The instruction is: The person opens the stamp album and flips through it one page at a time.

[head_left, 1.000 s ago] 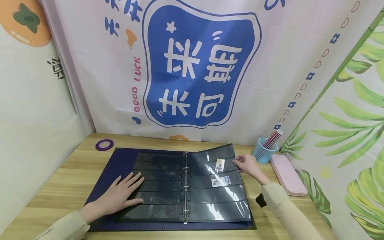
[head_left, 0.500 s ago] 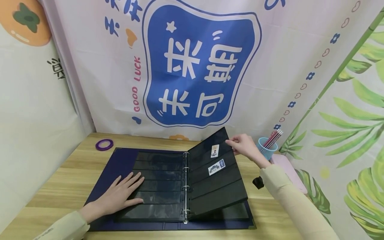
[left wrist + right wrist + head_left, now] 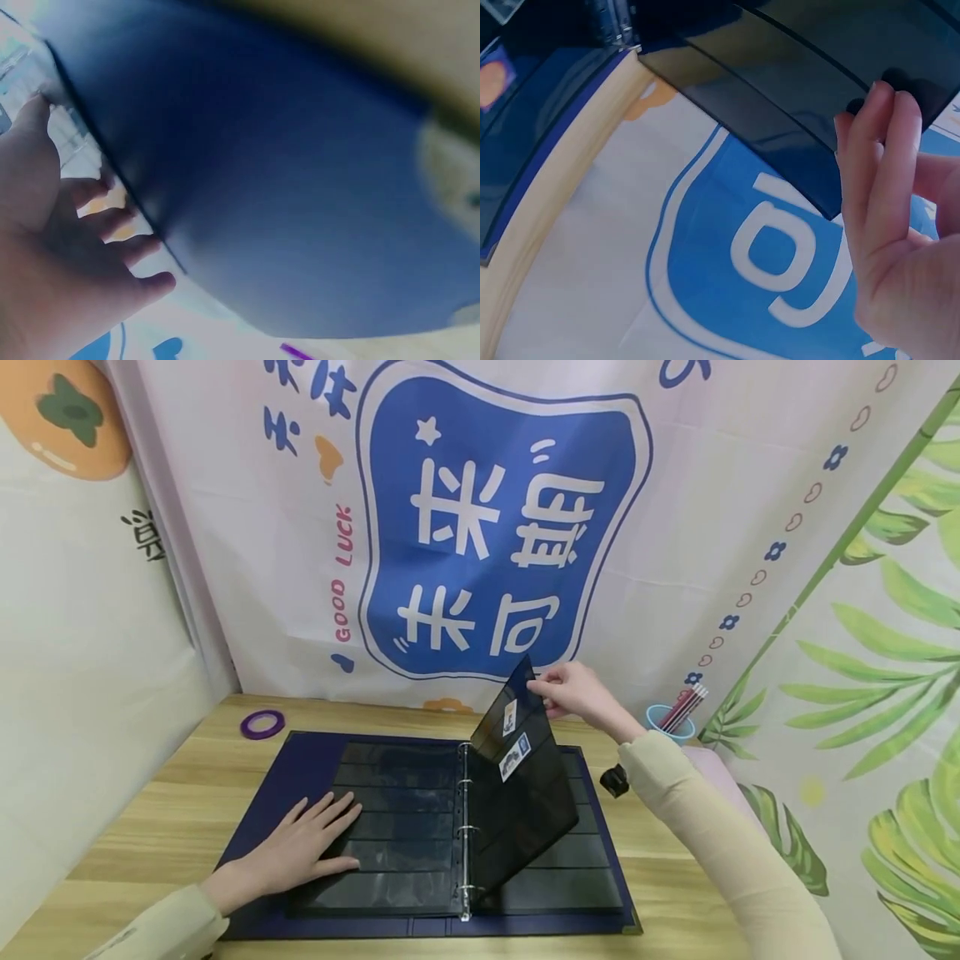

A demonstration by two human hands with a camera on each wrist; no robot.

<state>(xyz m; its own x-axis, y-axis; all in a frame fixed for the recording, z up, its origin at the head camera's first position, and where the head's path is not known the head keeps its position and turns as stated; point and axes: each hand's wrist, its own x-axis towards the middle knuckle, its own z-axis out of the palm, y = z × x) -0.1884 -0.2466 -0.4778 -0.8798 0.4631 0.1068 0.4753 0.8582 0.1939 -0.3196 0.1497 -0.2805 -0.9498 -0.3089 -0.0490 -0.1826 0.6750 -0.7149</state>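
Observation:
A navy stamp album (image 3: 307,756) lies spread on the wooden table, black pocket pages on both sides of its metal rings (image 3: 465,827). My right hand (image 3: 573,689) pinches the far outer corner of one pocket page (image 3: 525,810). That page stands raised and slanted over the right side, with two stamps, one orange and white (image 3: 510,718), one blue and white (image 3: 515,757). In the right wrist view fingers (image 3: 889,180) cover part of the page's edge. My left hand (image 3: 296,843) rests on the left side, fingers spread across the cover and page edge.
A purple ring-shaped roll (image 3: 246,725) lies at the back left. At the back right stand a light blue cup (image 3: 656,710) with several pencils (image 3: 686,706) and a pink case (image 3: 723,785), partly behind my right sleeve. A printed cloth (image 3: 300,610) hangs behind the table.
My right hand has lifted the page from nearly flat and swung it up and to the left, uncovering the pocket page beneath. My left hand has stayed in place.

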